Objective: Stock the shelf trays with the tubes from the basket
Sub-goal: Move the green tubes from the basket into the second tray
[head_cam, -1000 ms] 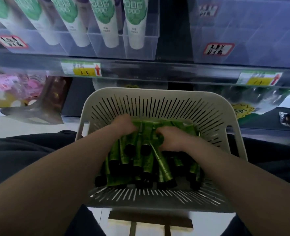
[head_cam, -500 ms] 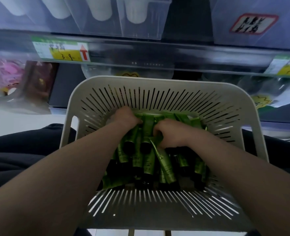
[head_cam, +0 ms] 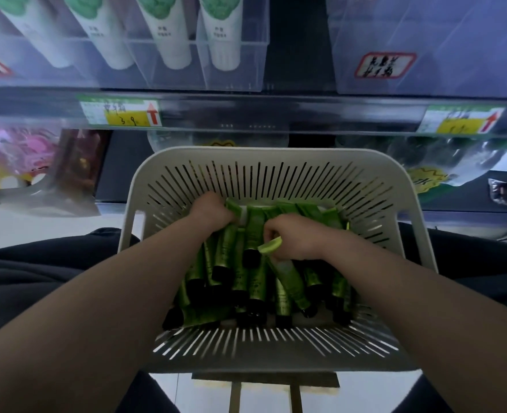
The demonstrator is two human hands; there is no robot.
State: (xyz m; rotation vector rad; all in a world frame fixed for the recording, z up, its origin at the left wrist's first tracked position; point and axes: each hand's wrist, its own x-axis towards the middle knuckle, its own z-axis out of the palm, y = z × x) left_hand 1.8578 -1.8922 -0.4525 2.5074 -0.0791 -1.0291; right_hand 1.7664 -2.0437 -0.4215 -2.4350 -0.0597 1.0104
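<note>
Reaching into the basket [head_cam: 276,162], both hands are working at the far ends of the tubes [head_cam: 240,281]. The tubes are lying in a heap across the basket floor, green bodies with black caps pointing toward the person. The left hand [head_cam: 212,211] is curling over the crimped ends at the heap's far left; its grip is pressing on them, but whether it is clamped on any tube cannot be told. The right hand [head_cam: 294,238] is closing on one tube [head_cam: 291,278], whose bright crimped end is sticking out beside the thumb and whose body is slanting down below the hand, cap near the front. Above the basket, the shelf trays [head_cam: 231,67] are holding white tubes [head_cam: 221,31] standing in clear compartments.
</note>
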